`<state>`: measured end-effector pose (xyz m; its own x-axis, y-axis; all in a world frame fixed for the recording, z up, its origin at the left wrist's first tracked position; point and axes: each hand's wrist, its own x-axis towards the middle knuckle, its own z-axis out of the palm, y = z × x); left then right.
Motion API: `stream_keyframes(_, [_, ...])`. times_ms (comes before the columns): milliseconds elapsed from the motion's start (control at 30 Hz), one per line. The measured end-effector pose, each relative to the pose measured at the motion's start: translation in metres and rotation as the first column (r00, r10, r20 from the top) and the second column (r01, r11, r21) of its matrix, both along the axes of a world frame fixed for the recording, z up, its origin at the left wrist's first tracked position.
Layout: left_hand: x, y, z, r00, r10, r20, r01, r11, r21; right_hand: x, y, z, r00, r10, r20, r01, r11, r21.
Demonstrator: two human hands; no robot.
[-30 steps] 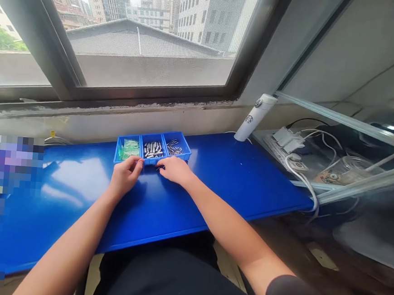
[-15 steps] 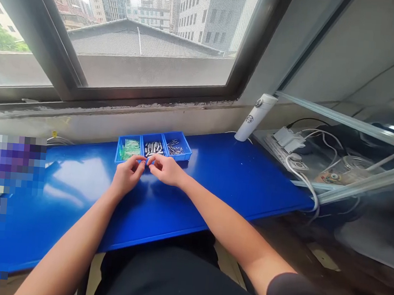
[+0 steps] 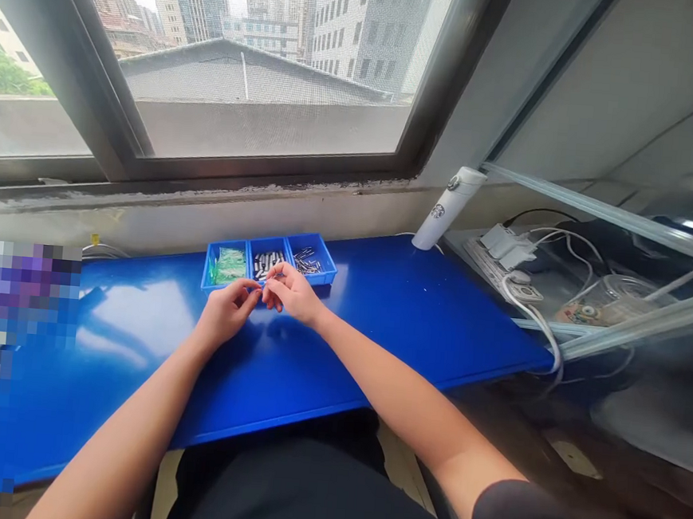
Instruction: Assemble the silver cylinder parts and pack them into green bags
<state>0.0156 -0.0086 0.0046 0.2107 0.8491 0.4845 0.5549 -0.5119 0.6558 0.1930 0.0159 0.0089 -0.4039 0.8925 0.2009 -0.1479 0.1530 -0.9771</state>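
My left hand (image 3: 230,308) and my right hand (image 3: 293,294) meet at the fingertips just in front of the blue bins. Both are closed in a pinch; whatever lies between the fingers is too small to make out. Behind them, the left blue bin (image 3: 205,274) holds thin green and whitish sticks (image 3: 229,263). Short black and silver cylinders (image 3: 267,260) fill the middle bin, partly hidden by my right hand. Slim metal pins (image 3: 306,259) lie in the right blue bin (image 3: 324,277).
The bins stand on a glossy blue table (image 3: 377,326) below a window (image 3: 262,117). A white tumbler (image 3: 446,210) stands at the back right. Beyond it, a shelf holds a power strip (image 3: 510,276) with plugs, white cables and a clear plastic cup (image 3: 619,297). Blurred items lie at the left.
My right hand has turned and its fingers have curled down more at the fingertips of my left hand. The left hand has shifted slightly right. The bins have stayed in place.
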Motion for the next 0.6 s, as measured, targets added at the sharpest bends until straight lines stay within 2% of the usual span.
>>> stream_keyframes(133, [-0.0009, 0.0013, -0.0005, 0.998, 0.055, -0.017, -0.055, 0.998, -0.005, 0.0055, -0.0051, 0.0043, 0.965, -0.18, 0.189, 0.135, 0.964, 0.227])
stream_keyframes(233, [-0.0021, 0.0021, -0.0004, 0.998, 0.063, -0.025, -0.063, 0.998, 0.0, 0.0091, -0.0067, 0.0079, 0.928, -0.255, 0.272, 0.155, 0.928, 0.34])
stream_keyframes(433, [-0.0039, 0.002, 0.0038, 0.991, 0.118, -0.057, -0.118, 0.993, 0.005, 0.0089, -0.0052, 0.007, 0.92, -0.238, 0.31, 0.121, 0.928, 0.352])
stream_keyframes(600, [-0.004, 0.0029, 0.0027, 0.992, 0.116, -0.054, -0.115, 0.993, 0.014, 0.0085, -0.0051, 0.0066, 0.93, -0.233, 0.285, 0.12, 0.924, 0.364])
